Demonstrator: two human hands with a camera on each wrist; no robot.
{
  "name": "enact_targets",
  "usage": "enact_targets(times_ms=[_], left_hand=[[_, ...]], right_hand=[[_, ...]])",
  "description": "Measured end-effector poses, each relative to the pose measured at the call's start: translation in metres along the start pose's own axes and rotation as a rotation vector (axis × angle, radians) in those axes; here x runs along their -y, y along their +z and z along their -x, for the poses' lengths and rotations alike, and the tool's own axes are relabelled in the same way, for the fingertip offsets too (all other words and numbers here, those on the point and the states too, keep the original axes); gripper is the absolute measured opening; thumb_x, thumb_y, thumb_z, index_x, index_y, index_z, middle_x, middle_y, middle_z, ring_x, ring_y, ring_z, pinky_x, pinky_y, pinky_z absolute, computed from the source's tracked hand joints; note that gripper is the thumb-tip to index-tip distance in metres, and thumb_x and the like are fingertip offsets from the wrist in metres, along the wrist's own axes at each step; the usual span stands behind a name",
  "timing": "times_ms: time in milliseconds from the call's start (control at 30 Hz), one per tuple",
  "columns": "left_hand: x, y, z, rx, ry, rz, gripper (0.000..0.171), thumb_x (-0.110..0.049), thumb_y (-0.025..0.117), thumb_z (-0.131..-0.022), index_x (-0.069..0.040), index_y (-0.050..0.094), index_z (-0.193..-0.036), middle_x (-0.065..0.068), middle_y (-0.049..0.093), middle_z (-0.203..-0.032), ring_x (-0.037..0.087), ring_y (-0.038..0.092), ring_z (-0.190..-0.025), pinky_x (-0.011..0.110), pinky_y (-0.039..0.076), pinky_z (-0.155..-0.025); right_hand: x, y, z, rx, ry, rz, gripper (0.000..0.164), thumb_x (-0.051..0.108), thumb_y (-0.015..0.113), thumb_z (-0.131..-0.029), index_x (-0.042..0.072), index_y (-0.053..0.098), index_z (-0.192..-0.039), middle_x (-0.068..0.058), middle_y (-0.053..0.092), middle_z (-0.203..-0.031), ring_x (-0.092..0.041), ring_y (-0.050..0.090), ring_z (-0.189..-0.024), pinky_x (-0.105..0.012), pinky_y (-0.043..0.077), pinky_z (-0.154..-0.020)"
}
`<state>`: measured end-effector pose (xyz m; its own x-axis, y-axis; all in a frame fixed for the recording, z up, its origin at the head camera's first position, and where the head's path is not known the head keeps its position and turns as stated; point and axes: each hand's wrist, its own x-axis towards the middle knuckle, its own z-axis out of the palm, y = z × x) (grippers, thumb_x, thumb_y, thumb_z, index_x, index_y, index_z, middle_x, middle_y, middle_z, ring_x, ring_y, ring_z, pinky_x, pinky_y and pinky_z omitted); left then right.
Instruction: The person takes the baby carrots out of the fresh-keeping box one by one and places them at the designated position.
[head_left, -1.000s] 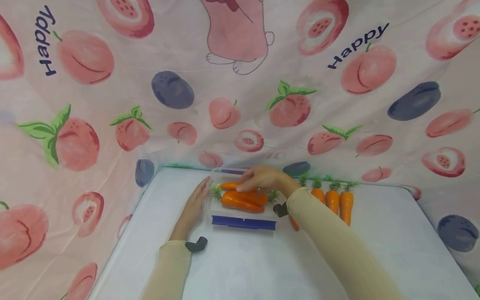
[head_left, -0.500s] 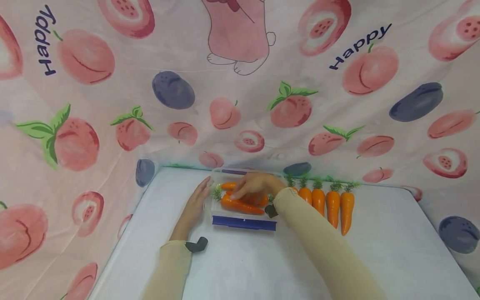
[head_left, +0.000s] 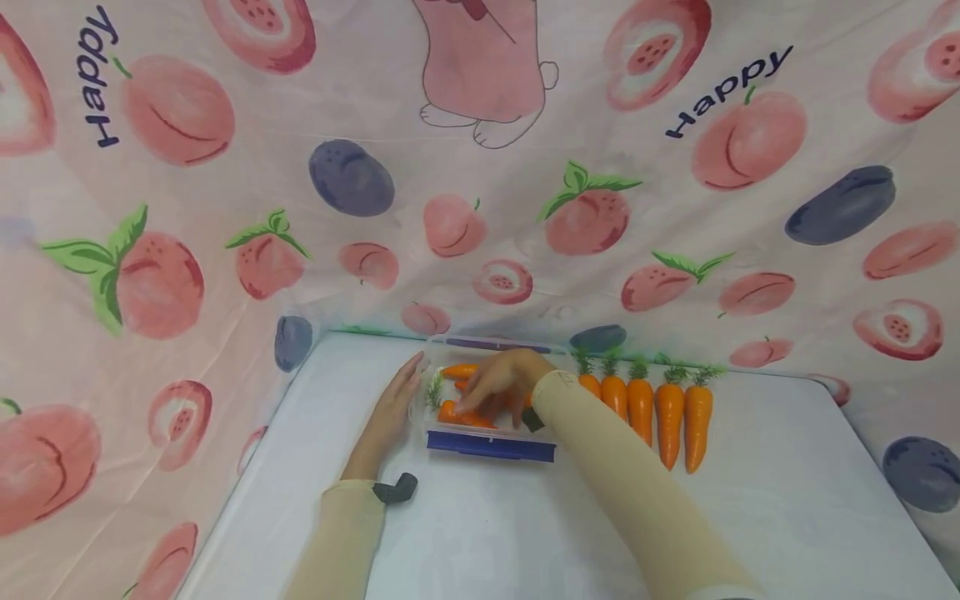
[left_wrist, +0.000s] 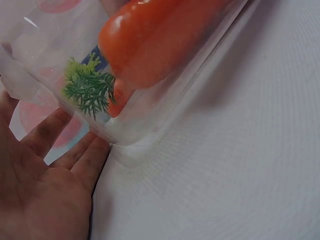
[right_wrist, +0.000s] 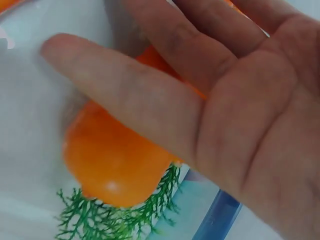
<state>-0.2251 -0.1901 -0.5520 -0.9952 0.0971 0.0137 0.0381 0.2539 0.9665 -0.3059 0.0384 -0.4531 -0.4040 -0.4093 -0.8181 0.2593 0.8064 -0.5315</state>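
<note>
A clear plastic box (head_left: 416, 412) with blue clasp flaps holds several orange carrots with green tops. My left hand (head_left: 393, 400) rests against the box's left end, its fingers straight along the wall in the left wrist view. My right hand (head_left: 506, 379) reaches down into the box, fingers extended over the carrots and fingertips at the front carrot (head_left: 461, 415). In the right wrist view, the fingers (right_wrist: 135, 95) spread above another carrot (right_wrist: 117, 160) with a leafy top. My right hand hides much of the box's contents.
Several more carrots (head_left: 670, 425) lie in a row on the white table (head_left: 480, 525), right of the box, tops toward the back. The front blue flap (head_left: 491, 447) hangs outward. A fruit-patterned cloth (head_left: 510, 233) stands behind the table.
My right hand has moved left and lower within the box, and the front carrot has shifted toward the front wall. More of the carrot row shows. My left hand stays at the box's end.
</note>
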Motion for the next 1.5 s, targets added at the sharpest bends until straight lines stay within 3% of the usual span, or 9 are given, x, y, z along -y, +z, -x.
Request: enact_targets(times_ms=[100,233,400,600,967,1233,1367,1500], left_hand=[[0.001,0.000,0.000,-0.001,0.001,0.002,0.051,-0.057,0.037,-0.107,-0.044,0.037,-0.156,-0.005,0.032,-0.167,0.026,0.020,-0.158,0.054,0.013,-0.129],[0.001,0.002,0.000,-0.004,-0.019,0.002,0.049,-0.057,0.037,-0.107,-0.047,0.037,-0.155,-0.006,0.032,-0.167,0.025,0.020,-0.158,0.055,0.013,-0.129],[-0.001,0.003,-0.001,0.002,-0.006,0.022,0.048,-0.047,0.037,-0.110,-0.041,0.036,-0.157,-0.003,0.031,-0.168,0.026,0.019,-0.159,0.055,0.013,-0.129],[-0.002,0.003,-0.001,0.005,0.019,0.024,0.050,-0.050,0.038,-0.109,-0.038,0.036,-0.158,-0.002,0.032,-0.168,0.026,0.020,-0.159,0.054,0.013,-0.130],[0.001,0.002,-0.004,-0.005,-0.001,0.018,0.055,-0.057,0.038,-0.107,-0.037,0.036,-0.158,0.000,0.032,-0.168,0.028,0.021,-0.158,0.056,0.013,-0.129],[-0.002,0.001,-0.002,0.002,-0.009,0.014,0.054,-0.056,0.037,-0.107,-0.037,0.036,-0.158,0.000,0.031,-0.168,0.027,0.020,-0.159,0.056,0.012,-0.130],[-0.003,0.001,-0.001,0.001,-0.003,0.021,0.054,-0.055,0.037,-0.107,-0.037,0.036,-0.158,-0.001,0.031,-0.168,0.026,0.020,-0.159,0.055,0.012,-0.130],[-0.003,0.001,-0.001,0.003,0.009,0.039,0.053,-0.053,0.037,-0.108,-0.036,0.036,-0.158,-0.001,0.031,-0.168,0.026,0.019,-0.159,0.054,0.012,-0.130]], right_hand=[[0.003,0.004,-0.003,0.024,0.030,-0.059,0.074,0.049,0.090,-0.074,0.020,0.066,-0.137,-0.011,0.053,-0.148,-0.038,0.053,-0.131,-0.072,0.053,-0.090],[0.006,0.007,-0.007,0.031,0.048,-0.060,0.068,0.046,0.092,-0.071,0.019,0.070,-0.130,-0.009,0.056,-0.143,-0.038,0.053,-0.130,-0.074,0.050,-0.094],[0.008,0.008,-0.011,0.066,0.062,-0.034,0.067,0.043,0.092,-0.073,0.017,0.067,-0.130,-0.008,0.057,-0.140,-0.036,0.052,-0.132,-0.075,0.046,-0.099],[0.009,0.010,-0.012,0.056,0.082,-0.065,0.075,0.043,0.093,-0.071,0.018,0.065,-0.136,-0.009,0.045,-0.156,-0.037,0.042,-0.141,-0.074,0.044,-0.103],[0.012,0.006,-0.009,0.074,0.045,-0.018,0.085,0.047,0.093,-0.069,0.020,0.060,-0.143,-0.007,0.043,-0.157,-0.031,0.042,-0.138,-0.066,0.038,-0.115],[0.009,0.001,-0.004,0.067,0.015,0.000,0.092,0.049,0.093,-0.066,0.020,0.057,-0.145,-0.007,0.032,-0.163,-0.034,0.038,-0.139,-0.072,0.046,-0.103],[0.007,-0.003,0.002,0.052,-0.011,0.072,0.095,0.056,0.089,-0.068,0.022,0.053,-0.149,-0.007,0.028,-0.166,-0.035,0.041,-0.137,-0.066,0.055,-0.094],[0.004,-0.008,0.009,0.061,-0.050,0.127,0.094,0.060,0.084,-0.074,0.022,0.049,-0.153,-0.008,0.035,-0.160,-0.035,0.044,-0.133,-0.062,0.059,-0.089]])
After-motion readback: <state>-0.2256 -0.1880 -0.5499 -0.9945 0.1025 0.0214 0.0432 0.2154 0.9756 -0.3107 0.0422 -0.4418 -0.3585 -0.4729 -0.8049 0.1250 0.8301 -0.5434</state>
